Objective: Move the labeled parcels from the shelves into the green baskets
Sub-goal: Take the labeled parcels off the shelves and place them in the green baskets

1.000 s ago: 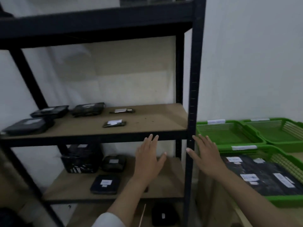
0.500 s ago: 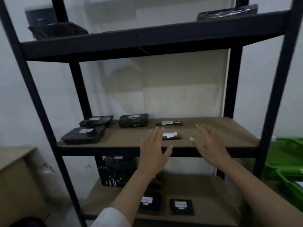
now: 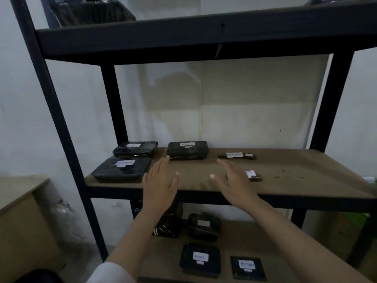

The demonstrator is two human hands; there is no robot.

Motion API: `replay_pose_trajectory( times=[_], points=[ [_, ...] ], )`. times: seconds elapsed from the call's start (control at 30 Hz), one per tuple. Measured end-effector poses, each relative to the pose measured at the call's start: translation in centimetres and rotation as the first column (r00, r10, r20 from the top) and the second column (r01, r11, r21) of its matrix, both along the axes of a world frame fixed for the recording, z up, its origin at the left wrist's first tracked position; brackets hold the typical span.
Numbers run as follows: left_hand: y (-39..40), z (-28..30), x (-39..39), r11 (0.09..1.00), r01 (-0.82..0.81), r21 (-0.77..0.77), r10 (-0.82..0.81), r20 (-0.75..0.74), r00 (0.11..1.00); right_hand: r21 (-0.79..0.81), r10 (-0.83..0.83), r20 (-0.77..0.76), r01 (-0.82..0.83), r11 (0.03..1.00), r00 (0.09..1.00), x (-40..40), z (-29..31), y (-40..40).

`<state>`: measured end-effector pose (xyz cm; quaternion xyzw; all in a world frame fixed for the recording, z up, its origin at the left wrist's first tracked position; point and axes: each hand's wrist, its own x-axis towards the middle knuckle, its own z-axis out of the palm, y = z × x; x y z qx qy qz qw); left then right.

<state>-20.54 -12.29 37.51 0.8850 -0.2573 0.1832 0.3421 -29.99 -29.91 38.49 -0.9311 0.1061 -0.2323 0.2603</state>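
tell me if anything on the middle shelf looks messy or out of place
Only a scatter of dark crumbs on the middle shelf, right of the small parcel; what they are is unclear. The parcels lie flat, labels up. Both hands, left and right, hover open, holding nothing.

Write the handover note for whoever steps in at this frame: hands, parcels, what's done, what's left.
Left hand and right hand: both open, empty, raised in front of the middle shelf.
Middle shelf holds five labeled black parcels: three bigger ones at left, including the front-left parcel and the back-centre parcel, plus two slim ones, the back slim parcel and the front slim parcel, partly hidden by the right hand.
Lower shelf holds more parcels; top shelf holds some too.
Baskets are out of view.
Left: nothing gripped yet; every visible parcel still needs moving.
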Motion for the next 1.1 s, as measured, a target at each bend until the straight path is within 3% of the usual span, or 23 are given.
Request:
replay_pose_trajectory(
  times=[0.17,0.43,0.53,0.7,0.87,1.1],
  points=[
    [2.9,0.1,4.6,0.996,-0.079,-0.029,0.079,-0.018,0.997,0.016,0.038,-0.066,-0.037,0.999,0.997,4.7,-0.4,2.9],
    [7.6,-0.2,13.3,0.988,-0.153,-0.037,0.149,-0.077,0.986,0.175,0.057,-0.127,-0.034,0.984,0.99,12.3,-0.9,8.3],
    [9.5,-0.1,16.1,0.988,-0.15,0.027,0.151,-0.06,0.987,0.201,0.022,-0.155,0.01,0.98,0.988,15.4,-1.0,10.6],
    [11.8,-0.4,19.7,0.968,-0.163,0.189,0.199,-0.193,0.961,0.275,-0.092,-0.193,0.144,0.951,0.977,20.0,-1.3,14.3],
    [12.9,-0.2,20.9,0.994,-0.084,0.066,0.099,-0.285,0.954,0.359,-0.063,-0.264,0.158,0.92,0.962,21.4,-2.3,15.5],
    [12.4,-1.3,20.5,0.962,0.012,-0.273,-0.092,-0.283,0.955,0.469,-0.147,-0.101,0.177,0.865,0.984,19.4,-2.1,15.0]
  ],
)
